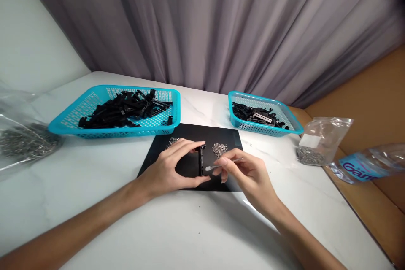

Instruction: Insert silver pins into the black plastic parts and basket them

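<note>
My left hand (172, 168) grips a narrow black plastic part (200, 161) by its two ends, thumb at the near end and fingers at the far end. Between the fingertips of my right hand (245, 171) is a thin metal tool (234, 160) with a pale, wider tip, which points at the near part of the black piece. Whether the tip touches it I cannot tell. Both hands are above a black mat (186, 135). On the mat lie a pile of small silvery metal pieces (219, 149) and a second pile (172, 141), partly hidden behind my left hand.
A blue basket (69, 124) of black plastic parts stands at the left, a smaller blue basket (268, 130) of such parts at the right. Clear bags of metal pieces (28, 141) (311, 156) lie on both sides. A plastic bottle (363, 164) lies by the right table edge.
</note>
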`<action>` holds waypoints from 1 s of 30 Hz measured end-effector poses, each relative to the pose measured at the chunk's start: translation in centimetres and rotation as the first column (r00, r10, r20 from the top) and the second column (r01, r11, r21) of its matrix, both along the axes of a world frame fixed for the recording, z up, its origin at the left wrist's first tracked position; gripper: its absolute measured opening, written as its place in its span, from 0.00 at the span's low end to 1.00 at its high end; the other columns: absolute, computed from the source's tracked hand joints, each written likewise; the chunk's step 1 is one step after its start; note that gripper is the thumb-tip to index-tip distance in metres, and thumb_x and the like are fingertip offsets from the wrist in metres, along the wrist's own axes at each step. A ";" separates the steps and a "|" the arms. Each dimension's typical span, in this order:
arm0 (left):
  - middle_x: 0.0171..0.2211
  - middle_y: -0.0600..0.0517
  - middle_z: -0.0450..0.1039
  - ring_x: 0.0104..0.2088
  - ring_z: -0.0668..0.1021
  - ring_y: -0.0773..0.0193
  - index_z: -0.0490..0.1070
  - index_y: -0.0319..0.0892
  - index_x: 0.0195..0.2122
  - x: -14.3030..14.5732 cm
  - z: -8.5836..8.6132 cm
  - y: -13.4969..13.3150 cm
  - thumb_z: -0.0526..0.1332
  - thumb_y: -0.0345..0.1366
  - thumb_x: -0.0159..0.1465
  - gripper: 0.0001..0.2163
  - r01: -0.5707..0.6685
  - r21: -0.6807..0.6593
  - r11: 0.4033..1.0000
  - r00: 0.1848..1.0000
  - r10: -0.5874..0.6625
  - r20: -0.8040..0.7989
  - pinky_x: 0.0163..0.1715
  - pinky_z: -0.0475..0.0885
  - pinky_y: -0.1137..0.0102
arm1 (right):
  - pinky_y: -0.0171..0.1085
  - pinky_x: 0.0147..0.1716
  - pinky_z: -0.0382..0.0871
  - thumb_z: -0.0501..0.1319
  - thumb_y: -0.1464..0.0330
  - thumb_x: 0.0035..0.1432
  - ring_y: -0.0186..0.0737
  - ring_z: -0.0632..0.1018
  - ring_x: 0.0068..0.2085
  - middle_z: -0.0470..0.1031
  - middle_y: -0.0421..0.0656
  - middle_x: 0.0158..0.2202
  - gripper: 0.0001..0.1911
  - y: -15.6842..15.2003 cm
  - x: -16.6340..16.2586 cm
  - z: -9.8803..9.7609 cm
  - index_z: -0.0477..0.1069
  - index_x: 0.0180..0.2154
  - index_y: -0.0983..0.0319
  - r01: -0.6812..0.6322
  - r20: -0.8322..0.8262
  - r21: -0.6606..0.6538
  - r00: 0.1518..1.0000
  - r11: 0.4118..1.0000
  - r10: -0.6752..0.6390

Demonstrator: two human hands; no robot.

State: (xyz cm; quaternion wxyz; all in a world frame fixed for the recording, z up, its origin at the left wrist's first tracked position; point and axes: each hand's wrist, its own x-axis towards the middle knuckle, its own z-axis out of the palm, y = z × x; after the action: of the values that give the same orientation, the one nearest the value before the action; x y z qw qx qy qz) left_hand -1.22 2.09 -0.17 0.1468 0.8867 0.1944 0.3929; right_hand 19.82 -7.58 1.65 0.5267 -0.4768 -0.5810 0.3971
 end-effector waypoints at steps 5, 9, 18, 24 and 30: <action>0.41 0.47 0.78 0.39 0.79 0.57 0.71 0.42 0.57 0.1 -0.1 0.1 0.74 0.39 0.55 0.28 -0.001 -0.054 0.999 1.000 0.001 0.006 0.41 0.78 0.63 | 0.34 0.29 0.74 0.64 0.59 0.67 0.34 0.77 0.26 0.81 0.42 0.29 0.13 0.1 -0.3 -0.2 0.77 0.35 0.61 0.010 -0.070 -0.039 0.997 0.999 -0.013; 0.40 0.49 0.76 0.39 0.79 0.58 0.71 0.42 0.57 0.2 -0.6 0.1 0.74 0.38 0.55 0.29 -0.018 -0.071 0.997 1.000 0.017 -0.013 0.42 0.77 0.64 | 0.33 0.28 0.74 0.64 0.58 0.67 0.33 0.77 0.26 0.81 0.42 0.28 0.15 0.3 -0.4 -0.6 0.76 0.34 0.62 0.010 -0.087 -0.090 0.996 0.996 -0.017; 0.36 0.50 0.76 0.37 0.79 0.60 0.74 0.39 0.51 0.3 -1.0 -0.1 0.74 0.39 0.55 0.24 -0.098 -0.103 0.990 0.995 0.097 -0.014 0.40 0.78 0.65 | 0.35 0.33 0.78 0.63 0.60 0.68 0.36 0.81 0.28 0.81 0.43 0.27 0.14 0.2 -0.6 -1.4 0.80 0.36 0.63 -0.029 -0.049 -0.059 0.998 0.998 0.026; 0.37 0.48 0.76 0.38 0.80 0.58 0.73 0.37 0.52 0.0 -1.2 0.0 0.74 0.36 0.55 0.24 -0.074 -0.062 0.995 0.997 0.074 -0.004 0.41 0.78 0.63 | 0.34 0.32 0.79 0.63 0.60 0.68 0.36 0.82 0.28 0.82 0.43 0.27 0.14 0.1 -1.0 -1.5 0.80 0.36 0.63 -0.034 -0.054 -0.056 0.998 0.998 0.030; 0.37 0.46 0.77 0.38 0.80 0.57 0.73 0.34 0.53 -0.1 -1.2 0.2 0.74 0.35 0.54 0.26 -0.057 -0.044 0.997 0.998 0.057 -0.005 0.40 0.79 0.63 | 0.35 0.32 0.79 0.62 0.59 0.68 0.36 0.82 0.29 0.83 0.43 0.29 0.14 0.1 -1.1 -1.8 0.80 0.36 0.62 -0.053 -0.040 -0.061 0.998 0.997 0.050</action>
State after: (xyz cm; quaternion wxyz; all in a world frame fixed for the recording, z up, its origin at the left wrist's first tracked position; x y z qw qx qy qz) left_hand -1.34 2.28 -1.34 0.1548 0.8780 0.2287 0.3910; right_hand 18.72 -7.49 -0.11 0.5125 -0.4698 -0.5703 0.4375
